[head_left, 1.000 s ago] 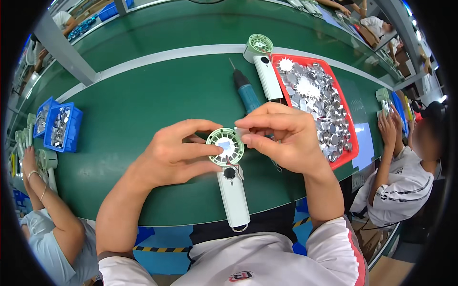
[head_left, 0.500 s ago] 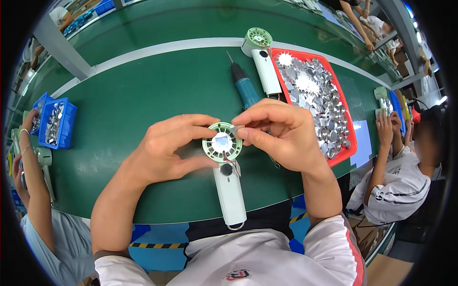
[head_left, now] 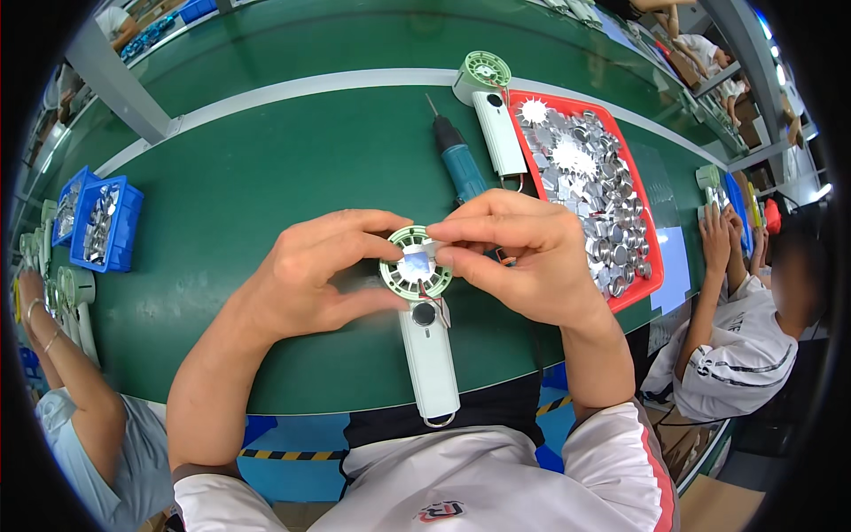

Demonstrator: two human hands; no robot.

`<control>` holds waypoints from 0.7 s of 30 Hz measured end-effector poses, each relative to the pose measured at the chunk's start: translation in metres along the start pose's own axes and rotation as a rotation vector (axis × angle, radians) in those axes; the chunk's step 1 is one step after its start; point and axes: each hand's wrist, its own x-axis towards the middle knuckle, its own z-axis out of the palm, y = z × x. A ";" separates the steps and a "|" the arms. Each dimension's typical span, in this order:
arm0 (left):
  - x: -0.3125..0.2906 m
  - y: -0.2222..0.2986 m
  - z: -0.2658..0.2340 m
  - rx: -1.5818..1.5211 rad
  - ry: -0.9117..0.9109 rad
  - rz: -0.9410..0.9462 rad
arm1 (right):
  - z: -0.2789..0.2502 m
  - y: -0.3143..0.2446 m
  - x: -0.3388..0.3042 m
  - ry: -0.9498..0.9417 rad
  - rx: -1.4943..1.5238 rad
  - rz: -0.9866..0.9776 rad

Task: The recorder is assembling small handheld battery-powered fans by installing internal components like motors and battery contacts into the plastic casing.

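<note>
- Near the front edge of the green table (head_left: 292, 160), between both hands, lies the hand fan (head_left: 429, 363), face up.
- Its long axis runs away from the person: the round green head (head_left: 416, 264) points to the far side, and the white handle ends in a metal loop (head_left: 441, 420) toward the body, leaning slightly right.
- The left hand (head_left: 310, 270) brackets the head, fingertips at the upper-left rim, thumb by the lower edge; how firmly it presses, I cannot tell.
- The right hand (head_left: 536, 253) pinches a small pale piece (head_left: 435, 249) between thumb and finger at the right of the rim; its exact shape is too small to tell.
- The fan looks light and stiff, probably smooth plastic; the handle might slide under damp fingers.
- Thin spokes and wires seem the fragile parts, so the outer rim or handle looks safest to hold.
</note>
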 end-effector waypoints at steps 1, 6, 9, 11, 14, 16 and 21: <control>0.000 0.000 0.000 -0.004 0.004 0.005 | -0.001 0.000 0.000 0.000 -0.001 0.000; 0.004 0.001 -0.001 0.005 -0.001 0.028 | 0.000 0.004 -0.002 0.058 0.285 0.143; 0.004 0.002 -0.002 0.016 -0.008 0.044 | -0.001 0.001 -0.001 0.040 0.301 0.187; 0.004 0.001 -0.002 0.013 -0.010 0.046 | -0.002 0.005 -0.002 0.033 0.248 0.141; 0.005 0.001 -0.002 0.019 -0.013 0.050 | -0.003 0.001 -0.001 0.024 0.174 0.095; 0.005 0.001 -0.003 0.013 -0.014 0.050 | -0.002 -0.001 -0.001 0.022 0.154 0.094; 0.005 0.001 -0.001 -0.001 0.021 0.072 | -0.002 -0.004 -0.001 -0.022 0.049 0.051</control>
